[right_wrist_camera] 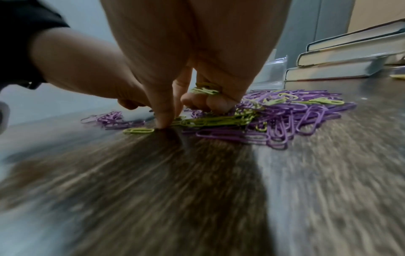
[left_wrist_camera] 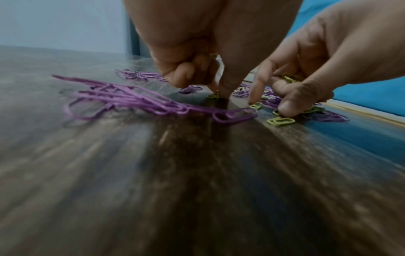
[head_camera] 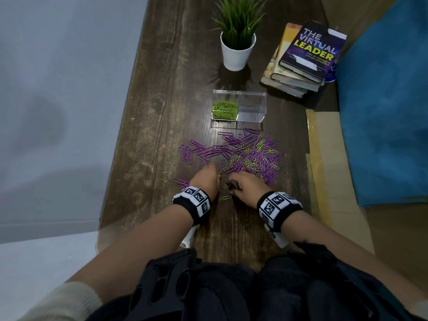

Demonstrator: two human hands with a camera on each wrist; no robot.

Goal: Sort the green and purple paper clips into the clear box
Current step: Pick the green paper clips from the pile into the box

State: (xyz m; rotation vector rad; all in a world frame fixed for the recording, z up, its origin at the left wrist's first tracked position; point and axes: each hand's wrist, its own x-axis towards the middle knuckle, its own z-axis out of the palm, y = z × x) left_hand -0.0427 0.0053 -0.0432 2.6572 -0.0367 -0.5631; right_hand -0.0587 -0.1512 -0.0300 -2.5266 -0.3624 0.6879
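Near the counter's [head_camera: 148,158] front edge, both hands gathered green clips [right_wrist_camera: 205,90]: right hand [head_camera: 249,185] clutched several, left hand [head_camera: 206,180] pinched one; best kept purple-free.

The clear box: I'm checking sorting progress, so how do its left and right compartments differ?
The left compartment holds a heap of green clips; the right compartment holds nothing. The left shows green through its wall, the right shows bare table. Both are open-topped halves of one clear box.

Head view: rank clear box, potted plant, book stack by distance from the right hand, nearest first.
From the right hand:
1. clear box, straight ahead beyond the clip pile, green clips in its left compartment.
2. book stack, farther back on the right.
3. potted plant, at the table's far end, centre.
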